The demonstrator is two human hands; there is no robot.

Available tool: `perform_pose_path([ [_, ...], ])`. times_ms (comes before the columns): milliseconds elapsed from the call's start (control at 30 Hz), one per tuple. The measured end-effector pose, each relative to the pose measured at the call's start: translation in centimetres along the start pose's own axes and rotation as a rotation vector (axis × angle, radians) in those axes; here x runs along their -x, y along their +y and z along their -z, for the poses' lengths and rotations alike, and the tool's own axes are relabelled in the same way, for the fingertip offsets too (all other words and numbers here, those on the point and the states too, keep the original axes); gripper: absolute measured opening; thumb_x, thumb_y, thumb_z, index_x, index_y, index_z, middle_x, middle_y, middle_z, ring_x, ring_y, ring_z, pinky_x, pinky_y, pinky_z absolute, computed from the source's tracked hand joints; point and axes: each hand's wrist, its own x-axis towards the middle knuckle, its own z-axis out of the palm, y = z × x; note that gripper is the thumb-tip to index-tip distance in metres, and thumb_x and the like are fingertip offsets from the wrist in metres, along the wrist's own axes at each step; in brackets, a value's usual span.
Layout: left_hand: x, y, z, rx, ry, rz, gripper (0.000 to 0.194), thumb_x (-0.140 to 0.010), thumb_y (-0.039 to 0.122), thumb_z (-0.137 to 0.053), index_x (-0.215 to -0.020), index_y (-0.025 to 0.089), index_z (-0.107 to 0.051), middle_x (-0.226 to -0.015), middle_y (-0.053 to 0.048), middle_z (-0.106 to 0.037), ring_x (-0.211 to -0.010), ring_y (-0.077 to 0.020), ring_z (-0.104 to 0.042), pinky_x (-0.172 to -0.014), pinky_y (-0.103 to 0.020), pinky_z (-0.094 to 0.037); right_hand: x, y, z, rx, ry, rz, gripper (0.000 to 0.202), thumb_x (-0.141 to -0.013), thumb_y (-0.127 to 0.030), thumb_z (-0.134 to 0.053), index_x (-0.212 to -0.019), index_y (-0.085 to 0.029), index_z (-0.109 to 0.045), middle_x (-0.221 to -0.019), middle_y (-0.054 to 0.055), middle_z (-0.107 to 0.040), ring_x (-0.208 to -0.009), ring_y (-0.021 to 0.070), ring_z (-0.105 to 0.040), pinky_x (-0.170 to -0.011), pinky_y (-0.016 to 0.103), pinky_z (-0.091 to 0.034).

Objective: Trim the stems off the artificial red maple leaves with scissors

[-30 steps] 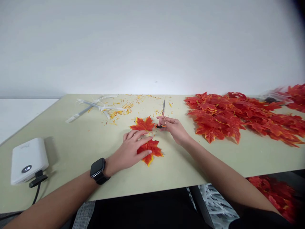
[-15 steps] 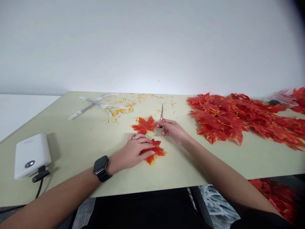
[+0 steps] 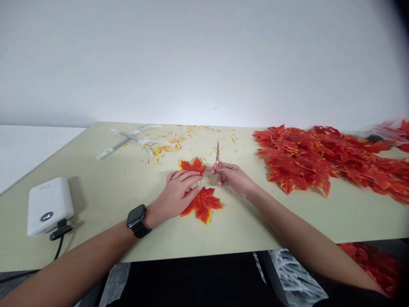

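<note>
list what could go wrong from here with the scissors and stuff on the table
The scissors in the right hand could nick the left hand, whose fingers lie close by at the far leaf. The left forearm crosses the cable in this view, so it might snag it and tug the white box.

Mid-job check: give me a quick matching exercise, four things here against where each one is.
Things:
1. scissors
2. white device
3. black watch
4. large leaf pile

Places:
A. strapped on the left wrist
B. spread over the right side of the table
C. held in the right hand
D. on the left side, with a cable plugged in

Pairs: 1-C, 2-D, 3-A, 4-B
</note>
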Motion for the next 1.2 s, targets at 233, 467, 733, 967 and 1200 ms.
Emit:
perform_pose_path([
  [233, 0.0, -0.5, -0.4, -0.046, -0.055, 0.057, 0.042, -0.104, 0.04, -0.052, -0.144, 0.029, -0.059, -0.151, -0.007, -0.06, -0.139, -0.0303, -0.051, -0.115, -0.054, -0.029, 0.2, -0.2, -0.6, -0.036, -0.043, -0.023, 0.039, -0.084, -0.058, -0.077, -0.087, -0.019, -0.074, -0.12, 0.007, -0.073, -0.055, 0.0056, -0.055, -0.064, 0.027, -0.056],
  [467, 0.2, -0.4, -0.7, -0.048, -0.11, -0.006, 0.042, -0.104, 0.041, -0.052, -0.143, 0.028, -0.058, -0.15, -0.008, -0.06, -0.138, -0.0296, -0.052, -0.115, -0.054, -0.03, -0.1, 0.0, -1.9, -0.058, -0.021, -0.033, 0.036, -0.082, -0.053, -0.08, -0.087, -0.017, -0.076, -0.095, 0.005, -0.073, -0.052, 0.0063, -0.054, -0.06, 0.027, -0.056],
  [733, 0.2, 0.1, -0.5, -0.036, -0.161, -0.036, 0.036, -0.105, 0.043, -0.05, -0.136, 0.03, -0.063, -0.142, -0.004, -0.066, -0.133, -0.027, -0.056, -0.114, -0.05, -0.03, -1.0, 0.7, -2.6, -0.074, 0.023, -0.054, 0.027, -0.085, -0.041, -0.08, -0.091, -0.015, -0.08, -0.082, 0.006, -0.074, -0.05, 0.0085, -0.057, -0.061, 0.029, -0.06],
  [967, 0.1, 0.5, 0.1, 0.0, -0.077, 0.024, 0.03, -0.105, 0.037, -0.05, -0.129, 0.03, -0.067, -0.13, -0.001, -0.072, -0.126, -0.0258, -0.06, -0.112, -0.05, -0.03, -1.3, 0.8, -2.5, -0.076, 0.07, -0.025, 0.032, -0.075, -0.044, -0.086, -0.078, -0.014, -0.076, -0.061, 0.002, -0.066, -0.05, 0.0102, -0.056, -0.063, 0.029, -0.056],
  [1200, -0.6, -1.3, -0.2, 0.189, 0.278, 0.279, 0.063, -0.093, 0.041, -0.067, -0.151, 0.029, -0.044, -0.156, -0.009, -0.05, -0.143, -0.03, -0.045, -0.119, -0.053, -0.031, -0.8, 0.6, -1.9, -0.124, 0.043, 0.029, 0.051, -0.069, -0.06, -0.088, -0.09, -0.014, -0.078, -0.062, 0.0, -0.062, -0.057, 0.0112, -0.058, -0.071, 0.03, -0.054],
])
